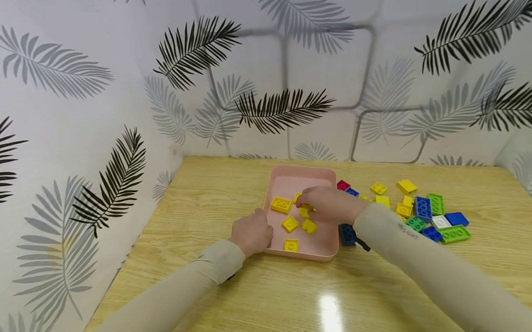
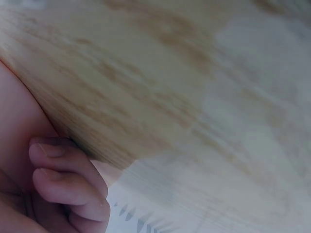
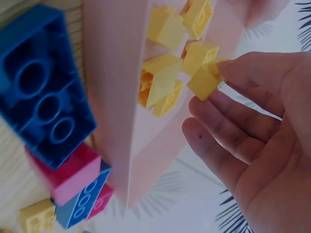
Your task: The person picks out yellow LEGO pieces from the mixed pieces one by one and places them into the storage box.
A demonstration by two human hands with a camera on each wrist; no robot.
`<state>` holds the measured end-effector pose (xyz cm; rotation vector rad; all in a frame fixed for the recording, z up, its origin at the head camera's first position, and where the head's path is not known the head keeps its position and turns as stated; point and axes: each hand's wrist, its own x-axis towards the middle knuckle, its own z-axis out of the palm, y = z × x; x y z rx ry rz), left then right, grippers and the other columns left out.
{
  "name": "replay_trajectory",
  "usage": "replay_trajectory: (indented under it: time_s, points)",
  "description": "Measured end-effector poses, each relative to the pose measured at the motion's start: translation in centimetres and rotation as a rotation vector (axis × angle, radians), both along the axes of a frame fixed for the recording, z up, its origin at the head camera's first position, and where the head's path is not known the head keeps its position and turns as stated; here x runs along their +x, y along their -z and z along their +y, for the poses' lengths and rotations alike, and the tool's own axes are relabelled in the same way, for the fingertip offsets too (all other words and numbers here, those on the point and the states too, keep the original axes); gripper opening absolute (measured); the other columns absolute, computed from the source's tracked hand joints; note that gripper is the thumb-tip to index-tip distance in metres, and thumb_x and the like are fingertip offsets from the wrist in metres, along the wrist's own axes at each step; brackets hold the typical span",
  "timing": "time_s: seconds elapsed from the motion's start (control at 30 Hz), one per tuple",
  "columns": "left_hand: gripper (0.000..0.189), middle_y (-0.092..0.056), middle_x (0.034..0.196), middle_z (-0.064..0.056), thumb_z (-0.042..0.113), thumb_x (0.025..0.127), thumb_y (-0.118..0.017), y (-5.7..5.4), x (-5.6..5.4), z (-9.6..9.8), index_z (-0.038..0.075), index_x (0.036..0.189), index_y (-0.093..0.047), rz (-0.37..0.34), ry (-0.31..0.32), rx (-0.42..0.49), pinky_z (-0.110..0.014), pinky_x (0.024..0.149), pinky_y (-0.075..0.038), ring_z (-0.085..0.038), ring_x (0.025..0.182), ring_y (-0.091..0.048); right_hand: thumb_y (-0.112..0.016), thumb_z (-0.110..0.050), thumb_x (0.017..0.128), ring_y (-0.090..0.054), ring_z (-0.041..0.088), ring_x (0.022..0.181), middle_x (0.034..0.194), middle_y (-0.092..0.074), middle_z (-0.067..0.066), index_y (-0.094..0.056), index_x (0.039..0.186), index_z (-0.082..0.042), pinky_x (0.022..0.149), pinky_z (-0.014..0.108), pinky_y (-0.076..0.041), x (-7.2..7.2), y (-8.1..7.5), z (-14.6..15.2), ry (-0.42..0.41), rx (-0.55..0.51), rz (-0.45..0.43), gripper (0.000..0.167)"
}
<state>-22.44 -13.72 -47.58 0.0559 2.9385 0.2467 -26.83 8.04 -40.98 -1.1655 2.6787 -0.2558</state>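
A pink tray (image 1: 302, 170) holds several yellow toy bricks, among them a longer yellow brick (image 1: 281, 204) near its left side. My left hand (image 1: 251, 233) grips the tray's left rim; in the left wrist view its curled fingers (image 2: 73, 187) lie against the pink wall. Over the tray's right part is my right hand (image 1: 328, 203). Between thumb and fingers it pinches a small yellow brick (image 3: 205, 81), above the other yellow bricks (image 3: 165, 77). The head view shows the pinched brick only partly, behind the fingers.
Right of the tray lie loose bricks: a dark blue brick (image 1: 347, 235) close to its wall, a red brick (image 1: 343, 185), a blue brick (image 1: 422, 208), a lime green brick (image 1: 454, 233), a white brick (image 1: 441, 222) and several yellow ones. A patterned wall (image 1: 264, 141) stands behind the table.
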Motion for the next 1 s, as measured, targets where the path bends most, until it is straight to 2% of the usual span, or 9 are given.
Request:
replay_trajectory:
  time_s: [0.23,0.4,0.77,1.0]
  points:
    - [0.032,-0.058,0.073,-0.005,0.03,0.1,-0.052,0.0,-0.2,0.0,0.001,0.113,-0.054,0.002,0.013,-0.001,-0.034,0.054,-0.048,-0.019,0.058,-0.057,-0.07,-0.009,0.094,-0.064,0.02,0.112,0.121,-0.069,0.003,-0.069,0.125,-0.012,0.101,0.039,-0.051,-0.4,0.2,-1.4,-0.022,0.019,0.001,0.031]
    - [0.031,-0.058,0.072,-0.005,0.031,0.1,-0.053,0.0,-0.1,0.1,0.002,0.111,-0.054,0.005,0.017,0.01,-0.035,0.053,-0.049,-0.019,0.058,-0.057,-0.07,-0.015,0.095,-0.063,0.019,0.114,0.125,-0.068,0.003,-0.068,0.127,-0.013,0.104,0.038,-0.049,-1.0,0.7,-2.1,0.001,0.041,-0.042,0.033]
    - [0.032,-0.058,0.073,-0.005,0.031,0.1,-0.052,0.3,-0.2,-0.1,0.001,0.112,-0.054,0.003,0.015,-0.002,-0.034,0.053,-0.048,-0.019,0.058,-0.057,-0.076,-0.016,0.09,-0.065,0.017,0.107,0.122,-0.069,0.002,-0.069,0.125,-0.015,0.102,0.038,-0.05,-1.3,1.3,-2.7,0.007,0.089,-0.031,0.035]
    - [0.03,-0.057,0.073,-0.005,0.03,0.1,-0.052,0.2,-0.2,-0.1,0.002,0.11,-0.054,0.006,0.011,0.005,-0.033,0.051,-0.046,-0.019,0.057,-0.056,-0.071,-0.01,0.093,-0.063,0.021,0.116,0.125,-0.068,0.005,-0.069,0.124,-0.013,0.104,0.04,-0.049,-1.0,1.2,-2.3,0.002,0.08,-0.018,0.031]
